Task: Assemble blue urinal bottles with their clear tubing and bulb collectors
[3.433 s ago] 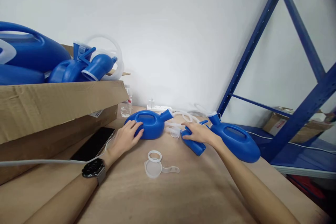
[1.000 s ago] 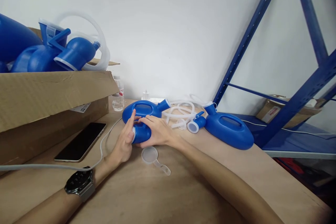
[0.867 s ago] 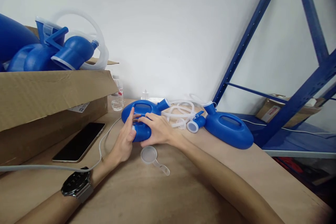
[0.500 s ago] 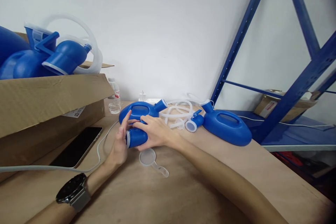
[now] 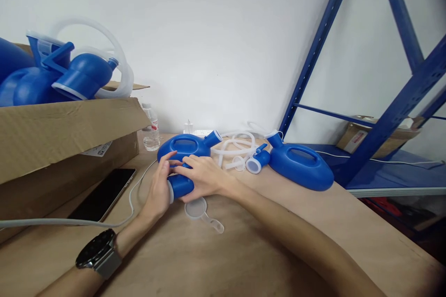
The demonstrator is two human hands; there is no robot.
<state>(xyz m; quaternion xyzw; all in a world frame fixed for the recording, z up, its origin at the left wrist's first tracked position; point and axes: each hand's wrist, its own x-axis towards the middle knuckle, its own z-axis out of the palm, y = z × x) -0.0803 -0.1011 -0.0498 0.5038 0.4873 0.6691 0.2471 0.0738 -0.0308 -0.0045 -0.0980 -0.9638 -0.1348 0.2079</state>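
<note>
Between my two hands is a blue plastic piece [image 5: 181, 186] with a whitish rim at its left end. My left hand [image 5: 160, 190] presses against that rim, its fingers reaching over the top. Wrapped round the right side and top of the piece is my right hand [image 5: 204, 176]. A clear round lid with a strap [image 5: 195, 209] lies on the table just below my right hand. Behind my hands lies a blue bottle with a handle [image 5: 184, 145], its short neck pointing right.
A cardboard box [image 5: 69, 120] full of blue parts stands at the left, by a phone [image 5: 102, 195] and a water bottle [image 5: 151, 132]. Clear tubing [image 5: 240, 144], a blue fitting [image 5: 258, 160] and another blue bottle [image 5: 301, 167] lie right of centre. Blue shelving [image 5: 379, 148] stands at the right.
My left hand has closed in on the rim of the blue piece, covering more of it. The piece has tilted slightly. My right hand keeps its hold.
</note>
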